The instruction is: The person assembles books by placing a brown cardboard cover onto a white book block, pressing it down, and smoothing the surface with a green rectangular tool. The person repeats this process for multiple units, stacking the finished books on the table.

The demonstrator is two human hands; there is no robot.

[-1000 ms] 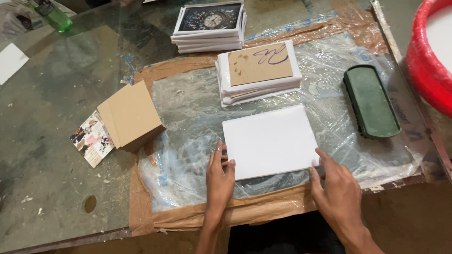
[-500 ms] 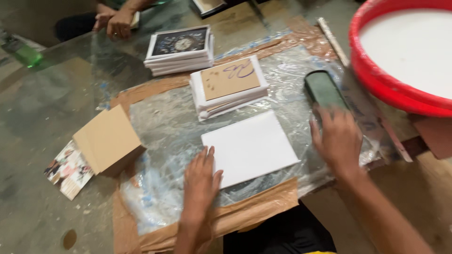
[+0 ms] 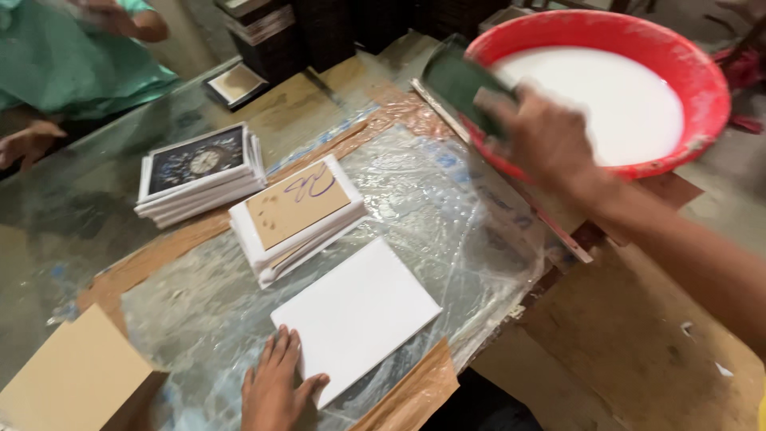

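Head view: left hand point(image 3: 275, 387) flat, fingers spread, pinning white tile point(image 3: 355, 315) on plastic-covered tabletop point(image 3: 447, 207). Right hand point(image 3: 542, 140) clamped on green pad point(image 3: 461, 80) over red basin point(image 3: 702, 80) of white liquid. Loading step, likely; next calls for carrying across without drips.

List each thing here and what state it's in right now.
Left hand: flat, pressing the white tile's corner.
White tile: lying flat on plastic sheet, face blank.
Right hand: gripping green pad, lifted at the basin rim.
Red basin: filled with white liquid.
Tile stacks: piled, untouched.
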